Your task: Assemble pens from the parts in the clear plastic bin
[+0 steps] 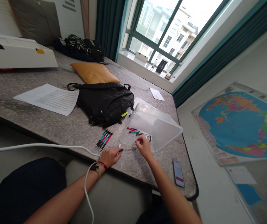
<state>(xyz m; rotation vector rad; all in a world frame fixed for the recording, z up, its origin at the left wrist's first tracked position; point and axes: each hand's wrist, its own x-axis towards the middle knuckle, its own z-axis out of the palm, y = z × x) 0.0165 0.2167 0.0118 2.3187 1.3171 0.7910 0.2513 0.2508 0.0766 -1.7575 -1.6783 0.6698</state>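
Note:
My left hand (110,156) rests near the front edge of the mattress-like surface, fingers closed around a small black piece with a white end. My right hand (143,146) reaches into the mouth of a clear plastic bin (164,123) tipped on its side. Its fingers are pinched together; anything between them is too small to name. Inside the bin, beyond those fingertips, lie red and teal pen barrels (133,132) and several small dark and white parts. A row of black, teal and red pens (103,140) lies left of the bin, just beyond my left hand.
A black backpack (106,104) lies behind the pens, with a paper sheet (51,99) and brown envelope (94,73) around it. A phone (178,173) sits at the right edge. A white cable (86,180) crosses by my left wrist. A white box (19,53) stands far left.

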